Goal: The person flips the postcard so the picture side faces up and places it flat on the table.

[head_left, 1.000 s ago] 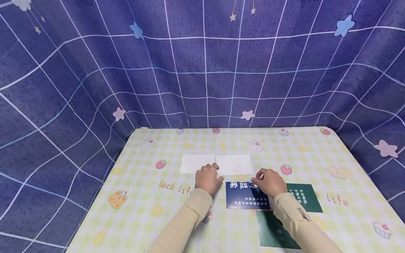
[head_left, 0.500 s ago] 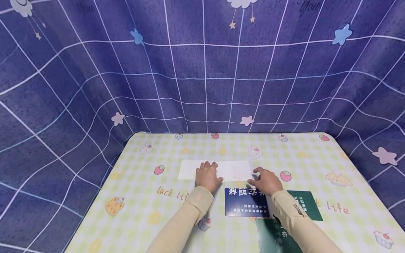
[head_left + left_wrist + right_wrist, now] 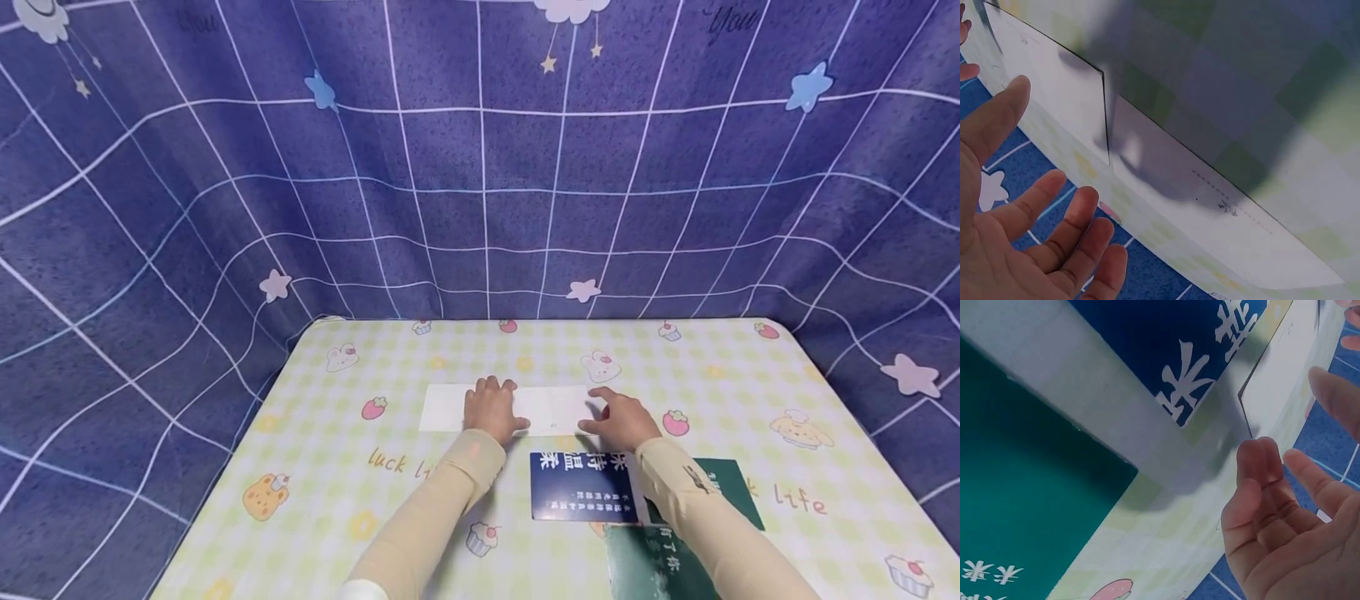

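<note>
Two blank-looking white cards lie end to end on the table: the left card [image 3: 441,408] and the right card [image 3: 558,408]. My left hand [image 3: 491,414] is spread over the inner part of the left card, its thumb reaching toward the right card. In the left wrist view its fingers look loose and hold nothing; a thin gap divides the right card [image 3: 1054,78] from the left card [image 3: 1210,225]. My right hand [image 3: 628,423] is at the right card's outer end, thumb and forefinger apart by that edge. Whether its fingertips touch the card, I cannot tell.
Nearer me lies a dark blue card [image 3: 581,498] with white characters. A dark green card [image 3: 738,492] and another green card [image 3: 645,562] are partly hidden beneath my right forearm. A grid-patterned blue curtain [image 3: 517,217] hangs behind the checked tablecloth [image 3: 315,500].
My right hand has moved left to the right card's outer end, and its thumb and forefinger have spread. The left hand stays nearly in place. The head view has tilted up slightly.
</note>
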### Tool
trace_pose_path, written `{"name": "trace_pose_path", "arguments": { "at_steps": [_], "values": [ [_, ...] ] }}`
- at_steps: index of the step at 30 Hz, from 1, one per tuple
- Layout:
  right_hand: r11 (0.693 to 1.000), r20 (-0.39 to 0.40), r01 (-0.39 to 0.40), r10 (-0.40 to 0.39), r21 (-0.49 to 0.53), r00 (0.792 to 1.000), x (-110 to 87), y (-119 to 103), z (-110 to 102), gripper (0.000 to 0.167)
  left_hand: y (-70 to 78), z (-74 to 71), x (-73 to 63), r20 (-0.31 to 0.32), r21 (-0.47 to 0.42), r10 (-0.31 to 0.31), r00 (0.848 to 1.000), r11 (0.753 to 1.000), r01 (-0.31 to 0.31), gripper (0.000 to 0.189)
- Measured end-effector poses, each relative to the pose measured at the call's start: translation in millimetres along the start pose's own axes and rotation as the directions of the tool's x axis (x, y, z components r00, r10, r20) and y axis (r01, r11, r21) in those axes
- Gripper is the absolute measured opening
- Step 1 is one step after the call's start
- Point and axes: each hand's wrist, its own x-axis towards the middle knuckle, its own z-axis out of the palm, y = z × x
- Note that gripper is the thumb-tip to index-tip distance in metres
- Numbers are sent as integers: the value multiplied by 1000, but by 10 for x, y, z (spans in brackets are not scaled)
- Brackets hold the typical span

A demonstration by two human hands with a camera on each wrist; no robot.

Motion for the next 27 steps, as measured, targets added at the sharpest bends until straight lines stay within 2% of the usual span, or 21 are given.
{"name": "trace_pose_path", "arguments": {
  "at_steps": [5, 13, 21, 27],
  "values": [
    [1000, 4, -6, 6, -7, 1000, 85, 4, 17, 68, -42, 30, 76, 23, 38, 25, 999, 999, -26, 70],
    [999, 39, -38, 39, -25, 998, 240, 75, 60, 82, -101, 64, 165, 91, 21, 45, 995, 999, -47, 79],
    [996, 24, -77, 78, -40, 997, 329, 112, 156, 86, -125, 117, 254, 149, 15, 35, 988, 999, -38, 84],
    [992, 7, -120, 120, -47, 993, 341, 104, 186, 90, -111, 169, 293, 151, 1, 33, 988, 999, -33, 82]
  ]
}}
